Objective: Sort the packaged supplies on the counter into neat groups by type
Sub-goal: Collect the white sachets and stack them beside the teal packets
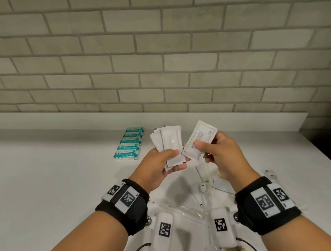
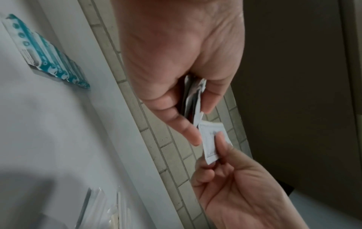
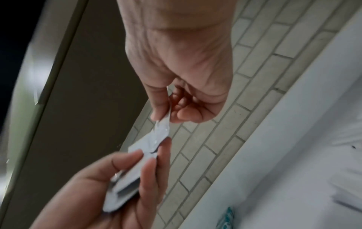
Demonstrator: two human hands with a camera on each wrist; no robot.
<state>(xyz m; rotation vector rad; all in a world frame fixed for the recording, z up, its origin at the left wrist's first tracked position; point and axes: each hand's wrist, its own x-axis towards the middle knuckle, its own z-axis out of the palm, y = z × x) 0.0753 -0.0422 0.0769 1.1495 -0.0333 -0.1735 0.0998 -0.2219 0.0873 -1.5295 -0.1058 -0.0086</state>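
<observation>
Above the white counter [image 1: 44, 190], my left hand [image 1: 163, 164] grips a stack of white sachets [image 1: 169, 143] between thumb and fingers. My right hand [image 1: 215, 150] pinches a single white sachet [image 1: 200, 140] with printed text, its lower corner touching the stack. In the left wrist view the stack [image 2: 192, 99] sits edge-on in my left hand [image 2: 176, 69], with the single sachet [image 2: 210, 144] just beyond it. The right wrist view shows the single sachet [image 3: 162, 128] pinched by my right hand [image 3: 176, 100], meeting the stack [image 3: 127, 184].
A row of teal-and-white packets [image 1: 130, 144] lies overlapped on the counter near the brick wall [image 1: 152, 54]. Clear and white wrapped items [image 1: 204, 189] lie scattered below my hands. The counter's right edge [image 1: 329, 160] drops into a dark gap.
</observation>
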